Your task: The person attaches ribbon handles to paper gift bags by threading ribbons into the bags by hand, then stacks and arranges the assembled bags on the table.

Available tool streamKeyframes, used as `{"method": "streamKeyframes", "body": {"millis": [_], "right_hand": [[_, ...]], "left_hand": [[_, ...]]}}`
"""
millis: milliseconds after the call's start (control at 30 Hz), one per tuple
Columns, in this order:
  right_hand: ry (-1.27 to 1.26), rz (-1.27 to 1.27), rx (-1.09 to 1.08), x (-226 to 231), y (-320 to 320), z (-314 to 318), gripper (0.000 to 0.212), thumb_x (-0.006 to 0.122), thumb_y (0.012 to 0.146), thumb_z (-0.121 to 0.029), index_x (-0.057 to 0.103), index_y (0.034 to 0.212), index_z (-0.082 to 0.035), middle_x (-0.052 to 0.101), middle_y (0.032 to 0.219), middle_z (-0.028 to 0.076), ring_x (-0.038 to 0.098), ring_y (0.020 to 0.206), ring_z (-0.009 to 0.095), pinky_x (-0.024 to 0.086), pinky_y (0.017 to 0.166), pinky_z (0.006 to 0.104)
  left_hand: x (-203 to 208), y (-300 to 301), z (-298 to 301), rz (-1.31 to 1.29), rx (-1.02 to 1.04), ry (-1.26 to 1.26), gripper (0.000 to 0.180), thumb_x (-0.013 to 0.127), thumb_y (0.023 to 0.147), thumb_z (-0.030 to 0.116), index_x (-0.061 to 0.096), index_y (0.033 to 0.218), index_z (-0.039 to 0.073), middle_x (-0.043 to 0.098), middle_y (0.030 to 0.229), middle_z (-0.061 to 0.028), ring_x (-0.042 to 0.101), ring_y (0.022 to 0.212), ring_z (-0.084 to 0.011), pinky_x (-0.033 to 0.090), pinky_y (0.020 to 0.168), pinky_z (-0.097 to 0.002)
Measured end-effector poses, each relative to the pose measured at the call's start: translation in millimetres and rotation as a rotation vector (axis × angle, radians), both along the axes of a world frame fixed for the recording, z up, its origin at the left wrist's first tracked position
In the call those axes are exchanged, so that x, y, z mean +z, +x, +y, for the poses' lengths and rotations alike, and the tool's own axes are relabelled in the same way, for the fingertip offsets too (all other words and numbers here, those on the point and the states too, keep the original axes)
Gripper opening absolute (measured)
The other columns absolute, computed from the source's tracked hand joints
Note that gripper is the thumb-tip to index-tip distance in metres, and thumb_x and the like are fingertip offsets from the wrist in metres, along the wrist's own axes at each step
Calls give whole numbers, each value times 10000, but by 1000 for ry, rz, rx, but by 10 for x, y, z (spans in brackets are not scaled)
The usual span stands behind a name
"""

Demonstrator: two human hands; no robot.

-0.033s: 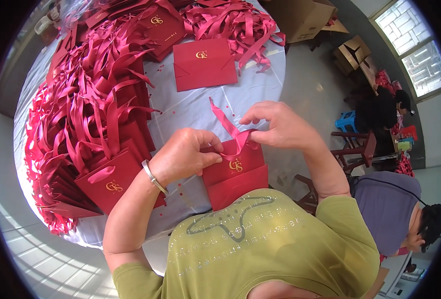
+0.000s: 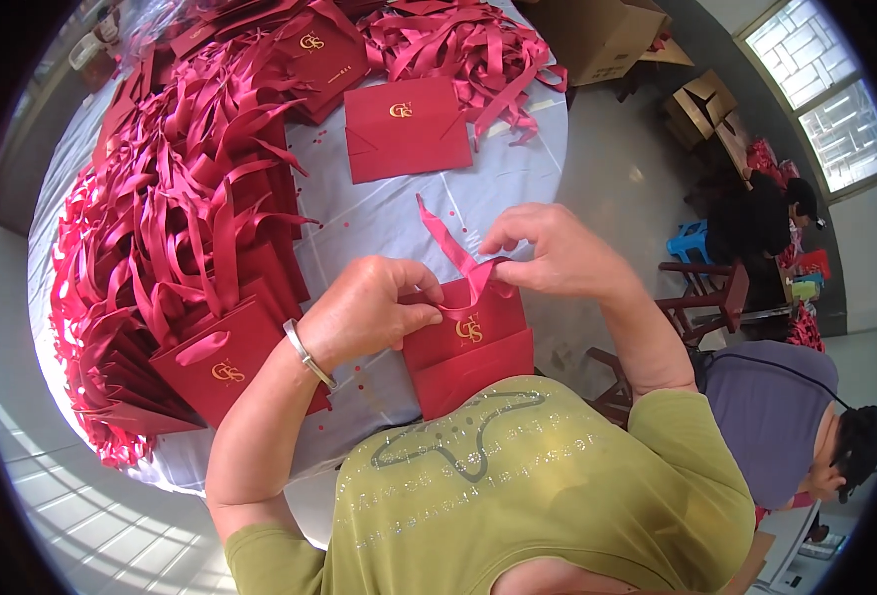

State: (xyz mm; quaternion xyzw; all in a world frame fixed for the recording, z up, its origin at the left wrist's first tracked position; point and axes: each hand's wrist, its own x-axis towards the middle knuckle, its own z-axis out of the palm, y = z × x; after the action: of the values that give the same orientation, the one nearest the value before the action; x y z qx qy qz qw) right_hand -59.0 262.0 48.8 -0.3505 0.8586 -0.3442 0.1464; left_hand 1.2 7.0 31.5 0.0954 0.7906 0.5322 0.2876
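Note:
A small red paper bag (image 2: pixel 470 362) with a gold emblem lies flat in front of me, close to my chest. My left hand (image 2: pixel 374 302) pinches its top left corner between thumb and fingers. A red ribbon (image 2: pixel 445 236) loops at the bag's top edge, one loose end pointing away from me. At the top right corner my right hand (image 2: pixel 558 253) has its thumb on the ribbon, the index finger curved above it. The fingers behind are partly hidden.
A large heap of red ribboned bags (image 2: pixel 190 188) fills the table's left side. A flat red bag (image 2: pixel 409 134) lies ahead, with loose ribbons (image 2: pixel 468 50) beyond it on the pale tablecloth (image 2: pixel 344 213). A cardboard box (image 2: pixel 597 40) stands far right; another person (image 2: pixel 771 416) sits at right.
My right hand's fingers and the ribbon under them have shifted very slightly. My left hand keeps its hold on the bag.

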Motion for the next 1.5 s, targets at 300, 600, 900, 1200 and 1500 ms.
{"method": "streamKeyframes", "body": {"millis": [300, 600, 900, 1200, 1500], "right_hand": [[-206, -340, 215, -57, -103, 62, 134, 684, 875, -110, 676, 820, 13, 674, 820, 58, 625, 807, 158, 491, 772, 311], [-434, -707, 235, -114, -199, -100, 261, 607, 965, -180, 621, 768, -9, 670, 877, 68, 596, 841, 141, 465, 804, 299], [-102, -708, 282, -243, -281, -432, 117, 637, 913, -55, 664, 1018, -11, 709, 894, 32, 624, 770, 63, 498, 672, 226], [233, -923, 322, -176, -440, -658, 232, 691, 786, -36, 661, 1016, -20, 652, 766, 3, 570, 659, 75, 427, 560, 228], [97, -789, 105, -218, -244, -636, 215, 738, 759, -24, 631, 946, -18, 618, 725, -2, 550, 630, 73, 424, 542, 233]], "left_hand": [[-76, -7, -6, 47, -4, -32, 91, 663, 932, 66, 656, 977, -13, 660, 728, -14, 572, 535, -62, 453, 488, -232], [-93, 5, -24, 78, -24, -16, 86, 614, 936, 47, 638, 984, -20, 645, 710, -17, 582, 528, -73, 460, 501, -245], [37, 90, 63, 254, -16, 3, 67, 636, 860, 21, 687, 894, -4, 670, 678, -33, 638, 535, -90, 503, 517, -246], [55, 155, 116, 365, -19, 0, 86, 655, 832, -5, 693, 908, -19, 678, 677, -43, 651, 580, -73, 509, 536, -239], [9, 143, 116, 471, -6, -118, 95, 678, 780, 16, 685, 874, 2, 678, 665, -72, 673, 631, -98, 520, 592, -262]]}}
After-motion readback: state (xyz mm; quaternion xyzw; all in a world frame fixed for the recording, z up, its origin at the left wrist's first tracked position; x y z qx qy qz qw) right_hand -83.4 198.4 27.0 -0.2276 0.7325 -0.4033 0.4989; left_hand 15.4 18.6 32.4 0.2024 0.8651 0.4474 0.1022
